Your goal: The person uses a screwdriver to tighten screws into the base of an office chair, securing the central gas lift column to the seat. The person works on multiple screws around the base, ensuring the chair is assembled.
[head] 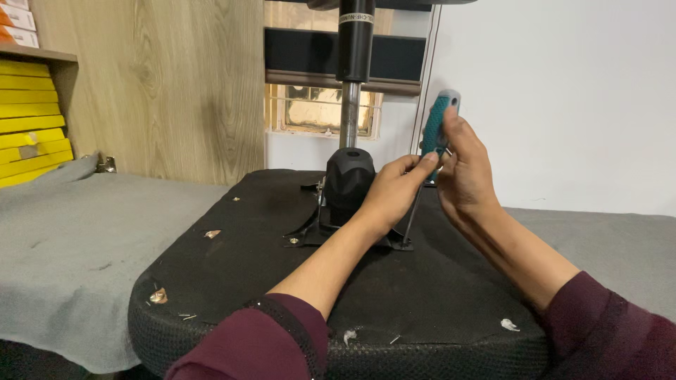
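An upturned black chair seat (232, 260) lies on a grey felt-covered bench. A black mechanism housing (348, 181) with a metal gas cylinder (350, 119) rises from its middle. My right hand (465, 165) grips the teal handle of a screwdriver (437, 123), held nearly upright. Its thin shaft runs down to the mounting plate (403, 245) at the seat's centre. My left hand (393, 190) steadies the screwdriver, fingertips pinching the lower part of the handle, beside the housing.
Grey felt (77, 239) covers the bench on the left and right of the seat. A shelf with yellow boxes (32, 130) stands at far left. A wooden panel (169, 84), a small window and a white wall are behind.
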